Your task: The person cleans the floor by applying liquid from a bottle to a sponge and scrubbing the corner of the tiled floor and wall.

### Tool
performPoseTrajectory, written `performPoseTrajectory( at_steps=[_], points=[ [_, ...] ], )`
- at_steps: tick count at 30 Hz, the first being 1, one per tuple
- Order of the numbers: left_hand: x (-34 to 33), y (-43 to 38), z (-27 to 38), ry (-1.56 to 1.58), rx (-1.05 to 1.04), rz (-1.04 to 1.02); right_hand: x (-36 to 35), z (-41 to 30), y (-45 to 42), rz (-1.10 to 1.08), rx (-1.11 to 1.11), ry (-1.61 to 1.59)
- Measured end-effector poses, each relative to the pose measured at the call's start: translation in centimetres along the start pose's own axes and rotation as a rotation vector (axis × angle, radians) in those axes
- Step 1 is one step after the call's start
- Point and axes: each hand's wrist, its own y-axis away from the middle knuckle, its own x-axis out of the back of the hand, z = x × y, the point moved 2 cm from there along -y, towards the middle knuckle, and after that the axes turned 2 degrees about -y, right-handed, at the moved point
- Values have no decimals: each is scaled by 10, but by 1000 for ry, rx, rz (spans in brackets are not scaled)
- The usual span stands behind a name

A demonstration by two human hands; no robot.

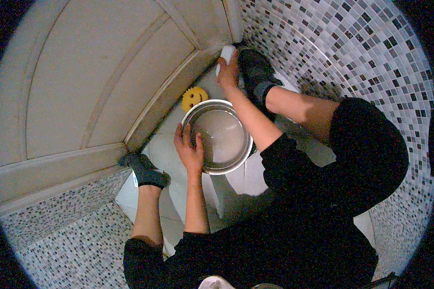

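Note:
A round metal basin (249,144) stands on the tiled floor between my feet, with cloudy liquid (220,135) inside. My left hand (190,150) holds the basin's left rim, its fingers spread across the edge. Beyond the basin, close to the foot of the panelled surface, my right hand (229,74) is closed around a white block-like object (226,53). Part of that object is hidden by the fingers, and I cannot tell exactly what it is. A yellow smiley-face sponge (195,98) lies against the basin's far left side.
A cream panelled door or cabinet front (105,83) rises along the left. Mosaic tiles cover the wall (350,54) on the right. My dark-shod feet (255,68) flank the basin. Pale floor tiles (162,144) show around it, partly shadowed.

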Motion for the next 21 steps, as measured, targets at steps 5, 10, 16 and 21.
performPoseTrajectory(
  at_steps=[5, 10, 16, 21],
  points=[
    [-3, -2, -2, 21, -12, 9, -11, 18, -25, 285, 165, -26],
    [-3, 0, -2, -8, 23, -31, -16, 25, -22, 151, 138, -103],
    [-1, -2, 0, -14, 0, -36, -14, -4, -6, 214, 159, -137],
    [0, 0, 0, 8, -9, -18, 1, -20, -11, 55, -209, -448]
  ],
)
